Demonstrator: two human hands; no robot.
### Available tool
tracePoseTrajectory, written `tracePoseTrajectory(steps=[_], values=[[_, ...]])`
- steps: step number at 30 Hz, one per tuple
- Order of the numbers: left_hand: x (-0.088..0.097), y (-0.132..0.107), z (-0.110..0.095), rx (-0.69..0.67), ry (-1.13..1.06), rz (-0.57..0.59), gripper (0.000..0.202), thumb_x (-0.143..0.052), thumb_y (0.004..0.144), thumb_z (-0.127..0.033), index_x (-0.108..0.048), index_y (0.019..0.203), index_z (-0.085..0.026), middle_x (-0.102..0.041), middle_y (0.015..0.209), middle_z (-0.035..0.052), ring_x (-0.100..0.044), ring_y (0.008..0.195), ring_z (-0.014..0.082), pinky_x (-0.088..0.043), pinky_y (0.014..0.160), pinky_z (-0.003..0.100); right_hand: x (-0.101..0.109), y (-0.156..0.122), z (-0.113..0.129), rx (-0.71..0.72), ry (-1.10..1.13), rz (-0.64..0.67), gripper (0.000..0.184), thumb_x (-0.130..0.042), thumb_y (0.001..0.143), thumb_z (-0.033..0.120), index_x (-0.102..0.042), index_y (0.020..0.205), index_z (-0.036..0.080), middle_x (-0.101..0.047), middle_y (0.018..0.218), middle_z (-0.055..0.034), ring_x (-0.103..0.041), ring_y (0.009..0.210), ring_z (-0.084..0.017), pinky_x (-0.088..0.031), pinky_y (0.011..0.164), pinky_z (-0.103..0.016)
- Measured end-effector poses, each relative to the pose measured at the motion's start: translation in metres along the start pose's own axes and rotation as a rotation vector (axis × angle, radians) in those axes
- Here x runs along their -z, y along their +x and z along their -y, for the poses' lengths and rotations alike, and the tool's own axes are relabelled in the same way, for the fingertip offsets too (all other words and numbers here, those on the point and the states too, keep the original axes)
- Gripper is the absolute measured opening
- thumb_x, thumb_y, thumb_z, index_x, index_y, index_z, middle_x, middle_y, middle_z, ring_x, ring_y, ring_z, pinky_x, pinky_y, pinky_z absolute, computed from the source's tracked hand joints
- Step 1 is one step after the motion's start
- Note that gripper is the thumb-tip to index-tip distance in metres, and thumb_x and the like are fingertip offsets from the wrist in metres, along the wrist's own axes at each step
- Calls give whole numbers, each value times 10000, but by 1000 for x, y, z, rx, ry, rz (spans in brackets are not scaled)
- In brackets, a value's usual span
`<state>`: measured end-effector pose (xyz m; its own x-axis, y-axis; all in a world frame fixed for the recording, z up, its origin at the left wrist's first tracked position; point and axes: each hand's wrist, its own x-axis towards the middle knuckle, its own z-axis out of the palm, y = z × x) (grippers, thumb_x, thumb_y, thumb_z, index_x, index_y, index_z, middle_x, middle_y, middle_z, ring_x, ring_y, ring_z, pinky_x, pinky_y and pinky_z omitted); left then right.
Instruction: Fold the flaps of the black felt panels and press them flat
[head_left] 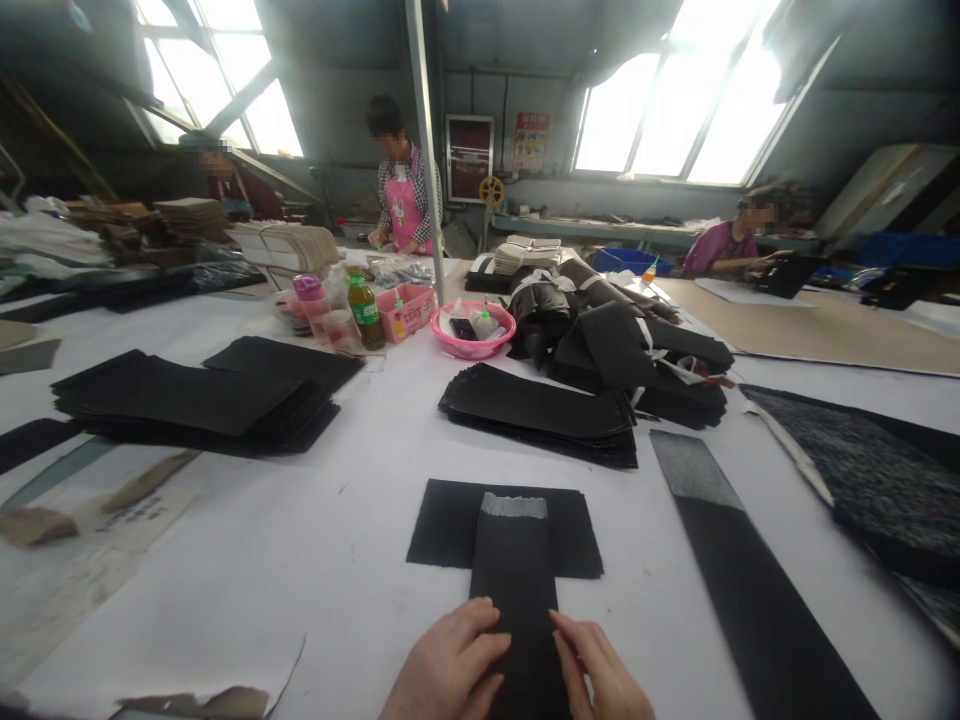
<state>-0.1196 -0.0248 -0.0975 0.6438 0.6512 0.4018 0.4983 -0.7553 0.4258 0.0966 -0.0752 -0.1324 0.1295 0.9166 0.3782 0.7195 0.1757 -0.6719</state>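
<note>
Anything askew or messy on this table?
The heap of black pieces behind the neat stack is jumbled, with pieces folded every way. Torn brown scraps lie loose on the left of the table. The strip under the left hand and right hand lies square across its sheet.

Stack of black sheets (pixel 195 400) at left, pink basin (pixel 474 335), green bottle (pixel 365 312) — person in pink apron (pixel 405 195) beyond.

Daylight glare from blown-out skylight windows (pixel 679 100), dim vignetted corners, wide-angle edge distortion, soft shadows on white table (pixel 300 560)
</note>
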Motion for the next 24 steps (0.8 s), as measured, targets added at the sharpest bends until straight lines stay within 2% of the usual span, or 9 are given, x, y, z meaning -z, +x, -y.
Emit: tracePoseTrajectory(steps=[3,7,12,19,24], values=[[-2,8,9,11,122,7,376,-512,841,-114,-542,1211,-175,-520,1311,120,-493,1239,260,-522,977,386,-10,3,-3,79,-17,8,270,-385,991,306,-605,1139,257,-654,952,-53,-654,869,-158,-522,751,-216],[-18,8,26,23,295,43,538,-610,809,-145,-461,1325,-169,-431,1408,135,-432,1288,314,-497,990,508,-20,9,-11,206,-108,47,241,-433,968,245,-598,1143,244,-660,969,-59,-650,885,-175,-540,762,-239],[-31,1,36,23,463,96,613,-648,835,-252,-400,1388,-163,-361,1462,132,-407,1308,311,-492,1002,492,-25,12,-21,263,-197,92,243,-457,943,208,-603,1134,241,-662,971,-56,-640,839,-174,-554,722,-242],[-29,-2,36,17,497,139,608,-575,878,-274,-341,1428,-161,-288,1501,118,-326,1360,296,-460,1036,481,-30,10,-28,247,-185,74,246,-457,937,189,-610,1123,241,-643,938,-57,-629,817,-167,-543,713,-237],[-27,-1,36,18,496,124,598,-574,877,-276,-353,1423,-175,-282,1505,107,-331,1358,288,-467,1031,470,-30,10,-27,213,-160,62,232,-452,946,207,-624,1095,251,-640,926,-52,-631,808,-162,-540,699,-229]])
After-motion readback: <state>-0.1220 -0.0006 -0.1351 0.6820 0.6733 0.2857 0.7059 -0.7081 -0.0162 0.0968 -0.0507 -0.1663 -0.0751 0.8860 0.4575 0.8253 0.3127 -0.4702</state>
